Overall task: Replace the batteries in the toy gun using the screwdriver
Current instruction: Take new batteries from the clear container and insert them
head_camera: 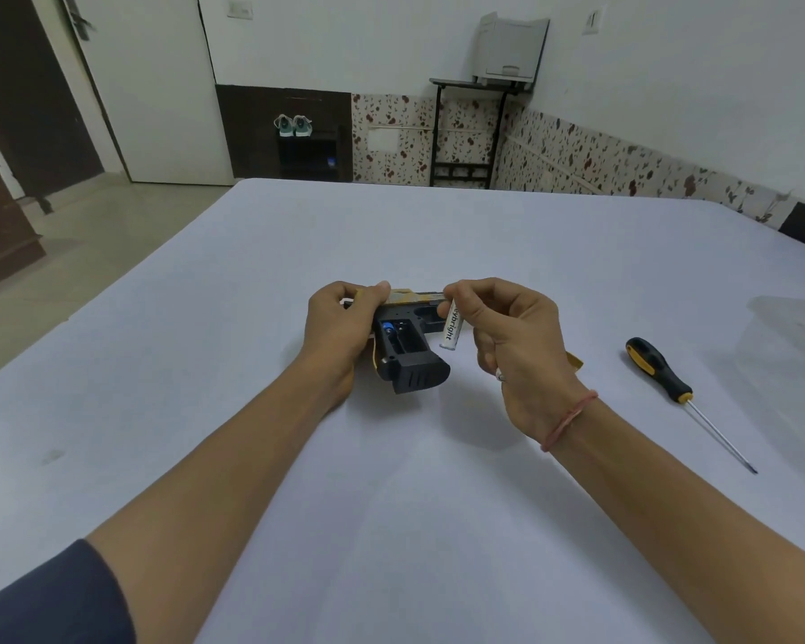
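The black and yellow toy gun [412, 360] lies on the white sheet, its grip pointing toward me. Its battery compartment [398, 337] is uncovered, with a blue battery in the left slot; the right slot looks empty. My left hand [340, 327] grips the gun's barrel end and steadies it. My right hand [507, 332] pinches a white battery [451, 328] between thumb and fingers, held just right of the compartment. The black and yellow screwdriver [661, 369] lies on the sheet to the right, away from both hands.
A small yellow piece [575, 362] shows behind my right wrist. A clear plastic container [795, 337] stands at the right edge. The white sheet [438, 481] covers a wide flat surface; its left edge drops off to the floor.
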